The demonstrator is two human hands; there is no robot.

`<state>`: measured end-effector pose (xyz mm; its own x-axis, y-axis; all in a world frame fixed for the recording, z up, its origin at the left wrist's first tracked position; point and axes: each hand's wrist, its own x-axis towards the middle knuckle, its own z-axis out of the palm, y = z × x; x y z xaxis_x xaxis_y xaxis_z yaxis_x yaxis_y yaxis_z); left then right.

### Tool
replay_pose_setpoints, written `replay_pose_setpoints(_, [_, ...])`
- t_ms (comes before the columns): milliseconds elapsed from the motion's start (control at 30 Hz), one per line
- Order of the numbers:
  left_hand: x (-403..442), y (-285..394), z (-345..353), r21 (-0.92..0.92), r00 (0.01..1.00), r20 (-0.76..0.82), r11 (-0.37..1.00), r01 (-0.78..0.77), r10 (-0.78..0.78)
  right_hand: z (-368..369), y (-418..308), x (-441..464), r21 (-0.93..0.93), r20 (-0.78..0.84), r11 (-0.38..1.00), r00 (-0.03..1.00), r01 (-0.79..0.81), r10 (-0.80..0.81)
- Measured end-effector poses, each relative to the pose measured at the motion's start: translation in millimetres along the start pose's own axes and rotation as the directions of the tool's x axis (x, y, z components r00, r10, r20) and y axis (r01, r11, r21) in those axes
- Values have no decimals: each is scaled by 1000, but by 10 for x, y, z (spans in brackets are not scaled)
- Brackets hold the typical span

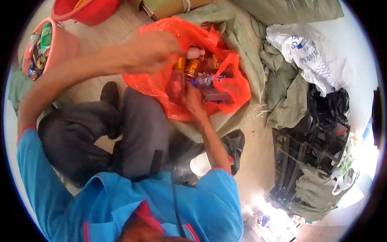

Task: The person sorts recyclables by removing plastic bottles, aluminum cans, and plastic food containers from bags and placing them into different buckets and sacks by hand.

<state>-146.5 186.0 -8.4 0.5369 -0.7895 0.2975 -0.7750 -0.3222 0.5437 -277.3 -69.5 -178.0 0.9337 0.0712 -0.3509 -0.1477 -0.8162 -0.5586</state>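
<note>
An opened red plastic bag (149, 88) sits inside a greenish woven sack (253, 60) on the floor. In the bag lie a gold can (192, 68), a clear bottle (176, 82), a purple-labelled bottle (204, 81) and a small pinkish bottle (194, 53). My left hand (159, 49) is over the bag's left side, its fingers blurred; whether it holds anything is unclear. My right hand (193, 100) reaches into the bag beside the clear and purple-labelled bottles, its fingertips partly hidden.
A pink bucket (64, 46) of cans stands at left, with a red basin (88, 12) behind it. At right are a white plastic bag (310, 56), a black bag (328, 105) and a dark rack (298, 149). My crossed legs are below the red bag.
</note>
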Motion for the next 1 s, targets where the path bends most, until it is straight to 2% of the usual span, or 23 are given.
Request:
replay_pose_setpoints(67, [280, 94, 400, 22, 929, 369, 999, -47, 36, -64, -6, -89, -54, -63, 998, 997, 34, -37])
replay_pose_setpoints(133, [332, 9, 819, 142, 913, 404, 981, -130, 63, -496, -198, -308, 74, -364, 993, 924, -95, 116])
replay_pose_setpoints(167, [373, -29, 995, 137, 908, 412, 981, -141, 73, -680, -257, -483, 196, -449, 978, 880, -71, 154])
replay_pose_setpoints(200, [421, -69, 1162, 106, 861, 496, 992, 75, -118, -838, -255, -676, 309, -525, 950, 827, -33, 199])
replay_pose_setpoints(233, [447, -77, 1311, 95, 762, 579, 952, 290, -289, -910, -122, -825, 352, -629, 932, 758, 82, 171])
replay_pose_setpoints(267, [446, -40, 1440, 84, 761, 588, 956, 279, -274, -966, 0, -1001, 376, -723, 906, 673, 194, 156])
replay_pose_setpoints(333, [406, 81, 1653, 72, 785, 569, 966, 249, -245, -1178, -25, -1405, 420, -704, 907, 639, 23, 310])
replay_pose_setpoints(367, [384, 144, 1737, 64, 785, 572, 967, 246, -238, -1207, -5, -1609, 414, -696, 902, 595, -124, 402])
replay_pose_setpoints(400, [365, 204, 1818, 49, 741, 625, 959, 278, -247, -1220, 23, -1819, 408, -690, 873, 535, -267, 487])
replay_pose_setpoints(433, [356, 226, 1921, 40, 694, 676, 952, 302, -249, -1199, 83, -2074, 412, -694, 869, 524, -273, 494])
replay_pose_setpoints(467, [210, 196, 2117, 14, 838, 526, 986, 164, -146, -1144, 173, -2369, 485, -703, 856, 503, -180, 504])
replay_pose_setpoints(500, [169, 150, 2149, -8, 830, 543, 989, 151, -122, -1101, 223, -2602, 550, -706, 829, 477, -98, 524])
replay_pose_setpoints(533, [185, 115, 2221, -91, 785, 611, 976, 199, -103, -1080, 287, -2830, 554, -703, 819, 445, -146, 555])
replay_pose_setpoints(567, [232, 214, 2296, -176, 732, 678, 953, 247, -64, -1091, 326, -3052, 650, -671, 742, 333, -167, 663])
replay_pose_setpoints(633, [441, 552, 1852, -225, 742, 665, 923, 313, -90, -1055, 300, -3353, 748, -630, 637, 103, -187, 770])
replay_pose_setpoints(667, [429, 677, 1902, -251, 731, 680, 922, 294, -48, -926, 386, -3693, 642, -660, 679, 195, -357, 726])
replay_pose_setpoints(733, [478, 666, 1916, -242, 758, 647, 922, 303, -80, -500, 772, -4092, 508, -680, 718, 289, -476, 674])
replay_pose_setpoints(767, [468, 700, 1942, -248, 760, 646, 923, 294, -69, -269, 877, -4252, 582, -582, 628, 275, -517, 765])
replay_pose_setpoints(800, [422, 766, 1972, -303, 731, 679, 881, 365, -69, -10, 980, -4443, 642, -468, 523, 254, -561, 846])
replay_pose_setpoints(867, [426, 899, 1939, -336, 663, 748, 840, 425, -36, 565, 1197, -4675, 756, -494, 590, 345, -284, 798])
replay_pose_setpoints(900, [417, 953, 1956, -338, 664, 747, 843, 417, -29, 715, 1368, -4732, 756, -499, 591, 337, -281, 799])
replay_pose_setpoints(967, [362, 1024, 1980, -318, 680, 732, 904, 287, 42, 882, 1653, -4665, 433, -512, 577, 338, -693, 790])
replay_pose_setpoints(1000, [309, 1021, 2020, -356, 680, 729, 892, 280, 77, 709, 1452, -4395, 340, -590, 543, 275, -768, 759])
